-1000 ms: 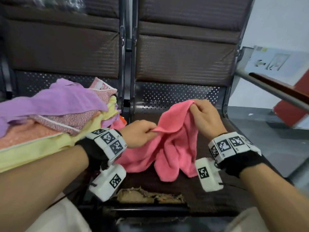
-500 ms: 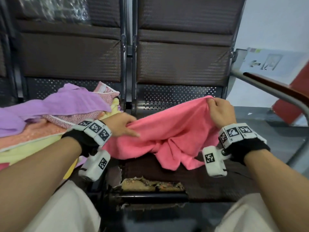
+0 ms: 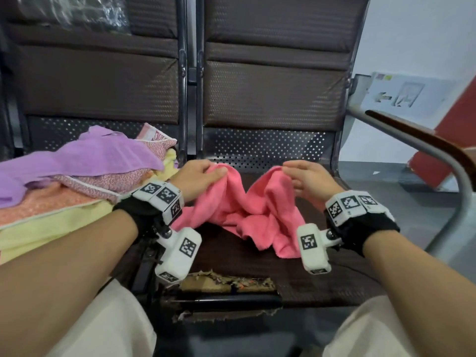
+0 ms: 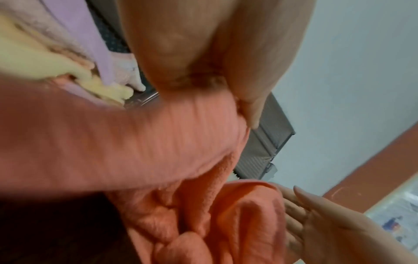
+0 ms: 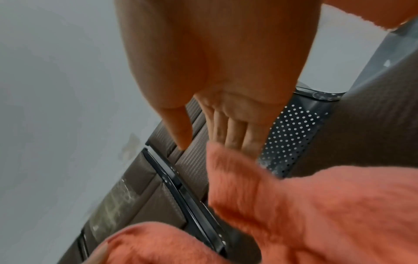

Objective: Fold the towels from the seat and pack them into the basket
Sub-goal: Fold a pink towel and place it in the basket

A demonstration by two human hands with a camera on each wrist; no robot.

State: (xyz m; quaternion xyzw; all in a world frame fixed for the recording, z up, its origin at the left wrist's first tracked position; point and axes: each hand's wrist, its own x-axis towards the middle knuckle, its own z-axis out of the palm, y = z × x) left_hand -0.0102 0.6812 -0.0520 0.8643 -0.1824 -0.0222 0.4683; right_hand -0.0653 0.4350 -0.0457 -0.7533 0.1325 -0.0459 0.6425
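Observation:
A pink towel (image 3: 247, 210) lies bunched on the brown seat (image 3: 322, 274) in front of me, raised into two peaks. My left hand (image 3: 216, 172) grips the left peak, with the thumb (image 4: 248, 110) pressed on the cloth. My right hand (image 3: 287, 167) is at the right peak with its fingers (image 5: 230, 132) straight against the pink towel (image 5: 305, 205) and the thumb apart from it. A pile of unfolded towels, a purple one (image 3: 85, 158) on top and a yellow one (image 3: 51, 228) below, fills the left seat. No basket is in view.
A curved metal armrest with a wooden top (image 3: 438, 150) bounds the seat on the right. The seat's front edge is torn, with padding showing (image 3: 226, 282). Padded seat backs (image 3: 270, 91) stand behind. My legs in pale trousers are at the bottom.
The towel was stretched wide between both hands half a second ago. The hands have come closer together, the towel now sags between them, and the right hand's fingers have straightened.

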